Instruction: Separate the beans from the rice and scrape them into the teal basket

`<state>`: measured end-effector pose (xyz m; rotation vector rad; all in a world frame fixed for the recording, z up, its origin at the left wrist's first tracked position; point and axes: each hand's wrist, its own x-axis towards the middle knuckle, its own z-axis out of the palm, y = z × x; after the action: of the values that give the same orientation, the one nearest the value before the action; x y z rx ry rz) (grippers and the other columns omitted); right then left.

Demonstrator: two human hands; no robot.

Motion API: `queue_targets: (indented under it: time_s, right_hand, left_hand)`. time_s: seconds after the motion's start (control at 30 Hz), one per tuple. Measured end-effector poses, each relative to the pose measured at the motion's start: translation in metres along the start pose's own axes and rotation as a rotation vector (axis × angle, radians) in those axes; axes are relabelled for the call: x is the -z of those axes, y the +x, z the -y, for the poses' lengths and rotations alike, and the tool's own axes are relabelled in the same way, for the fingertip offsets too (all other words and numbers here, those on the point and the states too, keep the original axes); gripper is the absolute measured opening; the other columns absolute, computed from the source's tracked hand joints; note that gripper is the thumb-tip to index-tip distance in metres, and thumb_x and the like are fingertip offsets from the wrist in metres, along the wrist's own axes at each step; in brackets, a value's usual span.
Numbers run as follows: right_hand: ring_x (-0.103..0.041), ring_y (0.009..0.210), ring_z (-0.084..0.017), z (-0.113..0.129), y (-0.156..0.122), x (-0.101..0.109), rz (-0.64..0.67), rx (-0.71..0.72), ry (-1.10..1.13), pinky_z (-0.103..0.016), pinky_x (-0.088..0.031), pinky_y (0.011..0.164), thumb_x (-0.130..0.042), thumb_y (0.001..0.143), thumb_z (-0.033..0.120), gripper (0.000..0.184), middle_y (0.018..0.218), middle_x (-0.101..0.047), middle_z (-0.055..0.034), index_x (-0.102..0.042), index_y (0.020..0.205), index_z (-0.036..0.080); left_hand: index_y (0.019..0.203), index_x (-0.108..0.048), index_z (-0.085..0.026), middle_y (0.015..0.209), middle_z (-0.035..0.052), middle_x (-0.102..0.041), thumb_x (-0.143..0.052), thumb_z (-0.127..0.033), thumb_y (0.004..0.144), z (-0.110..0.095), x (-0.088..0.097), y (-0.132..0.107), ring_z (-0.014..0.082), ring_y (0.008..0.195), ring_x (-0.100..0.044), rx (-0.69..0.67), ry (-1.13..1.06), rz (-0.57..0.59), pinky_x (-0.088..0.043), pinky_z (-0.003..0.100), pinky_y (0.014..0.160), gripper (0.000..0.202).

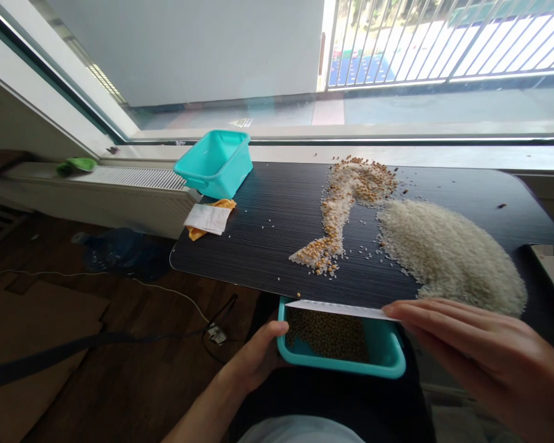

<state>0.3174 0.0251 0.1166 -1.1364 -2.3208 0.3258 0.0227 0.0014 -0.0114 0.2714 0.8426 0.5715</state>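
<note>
My left hand (258, 351) grips the left end of a turquoise plastic container (346, 367), its thumb on the rim. Small round brownish seeds (335, 337) cover much of the container's bottom. The container is below the table's front edge. A thin, flat white strip (337, 309) lies across its far rim, along that edge. My right hand (480, 344) pinches the strip's right end between thumb and straight fingers. Beyond, on the dark table, a band of rice mixed with yellowish seeds (339, 215) curves toward the front. To its right spreads a large pile of white rice (452, 252).
A second turquoise container (216, 163) stands at the table's back left corner. Before it lies a folded white paper (207, 218) over an orange cloth (226, 203). Scattered grains dot the table (258, 246). Behind are a window sill and a radiator (143, 178).
</note>
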Motion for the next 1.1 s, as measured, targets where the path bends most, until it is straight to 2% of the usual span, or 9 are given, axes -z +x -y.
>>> queue_targets:
  time_s: [0.07, 0.17, 0.23, 0.4, 0.57, 0.77, 0.97, 1.1]
  right_hand:
    - [-0.074, 0.082, -0.016, -0.005, -0.004, 0.003, -0.046, -0.004, -0.047, -0.022, -0.060, 0.071, -0.057, 0.084, 0.021, 0.039, 0.101, -0.077, 0.0055, -0.063, 0.120, 0.037]
    - [-0.074, 0.078, -0.016, -0.016, -0.007, 0.005, -0.187, -0.083, -0.172, -0.021, -0.059, 0.076, -0.055, 0.087, 0.026, 0.025, 0.099, -0.077, 0.0029, -0.067, 0.108, 0.032]
    - [-0.074, 0.076, -0.016, -0.024, -0.006, 0.004, -0.216, -0.125, -0.231, -0.022, -0.059, 0.075, -0.054, 0.089, 0.030, 0.020, 0.097, -0.077, 0.0003, -0.069, 0.102, 0.028]
    - [-0.074, 0.073, -0.017, -0.033, -0.002, -0.001, -0.181, -0.147, -0.283, -0.023, -0.059, 0.068, -0.053, 0.090, 0.032, 0.022, 0.094, -0.078, -0.0025, -0.070, 0.101, 0.023]
    - [-0.074, 0.072, -0.018, -0.031, -0.004, 0.002, -0.196, -0.176, -0.205, -0.026, -0.060, 0.070, -0.055, 0.088, 0.035, 0.022, 0.094, -0.078, 0.0004, -0.071, 0.101, 0.027]
    - [-0.074, 0.077, -0.017, -0.031, 0.002, -0.003, -0.181, -0.208, -0.191, -0.023, -0.058, 0.069, -0.058, 0.087, 0.031, 0.021, 0.095, -0.078, 0.0017, -0.072, 0.101, 0.027]
    - [-0.073, 0.072, -0.013, -0.022, 0.008, -0.001, -0.155, -0.110, -0.170, -0.018, -0.057, 0.068, -0.055, 0.089, 0.030, 0.019, 0.092, -0.078, 0.0024, -0.070, 0.099, 0.026]
    - [-0.073, 0.073, -0.014, -0.021, 0.003, 0.003, -0.186, -0.115, -0.193, -0.020, -0.058, 0.071, -0.056, 0.088, 0.031, 0.018, 0.094, -0.077, 0.0018, -0.069, 0.101, 0.027]
  left_hand:
    - [0.116, -0.066, -0.014, 0.124, 0.0127, -0.067, -0.060, -0.040, 0.081, 0.000, 0.000, 0.000, 0.0321, 0.122, -0.056, 0.003, 0.005, -0.014, -0.047, 0.045, 0.098, 0.044]
    - [0.116, -0.066, -0.013, 0.118, 0.0122, -0.069, -0.058, -0.038, 0.083, 0.000, -0.001, -0.001, 0.0301, 0.119, -0.058, 0.004, 0.013, -0.036, -0.047, 0.043, 0.098, 0.042]
    - [0.116, -0.066, -0.014, 0.115, 0.0114, -0.071, -0.058, -0.037, 0.083, 0.001, 0.000, 0.000, 0.0293, 0.118, -0.059, 0.001, 0.012, -0.036, -0.046, 0.042, 0.099, 0.041]
    - [0.112, -0.067, -0.014, 0.111, 0.0108, -0.072, -0.061, -0.037, 0.081, 0.001, 0.002, 0.001, 0.0296, 0.117, -0.060, 0.010, -0.004, -0.034, -0.045, 0.044, 0.100, 0.039]
    - [0.115, -0.066, -0.014, 0.113, 0.0109, -0.071, -0.060, -0.038, 0.081, 0.000, 0.000, 0.000, 0.0300, 0.116, -0.061, 0.021, 0.009, -0.043, -0.046, 0.043, 0.099, 0.042]
    - [0.115, -0.066, -0.014, 0.116, 0.0112, -0.070, -0.061, -0.038, 0.080, 0.000, 0.000, 0.000, 0.0300, 0.116, -0.060, 0.023, 0.007, -0.050, -0.046, 0.043, 0.099, 0.043]
    - [0.114, -0.067, -0.014, 0.111, 0.0109, -0.072, -0.060, -0.039, 0.082, 0.000, -0.001, -0.001, 0.0299, 0.115, -0.061, 0.013, 0.000, -0.052, -0.047, 0.043, 0.099, 0.041]
    - [0.114, -0.067, -0.014, 0.111, 0.0107, -0.072, -0.056, -0.038, 0.084, -0.001, -0.002, -0.002, 0.0291, 0.115, -0.061, 0.010, 0.011, -0.032, -0.048, 0.043, 0.098, 0.040]
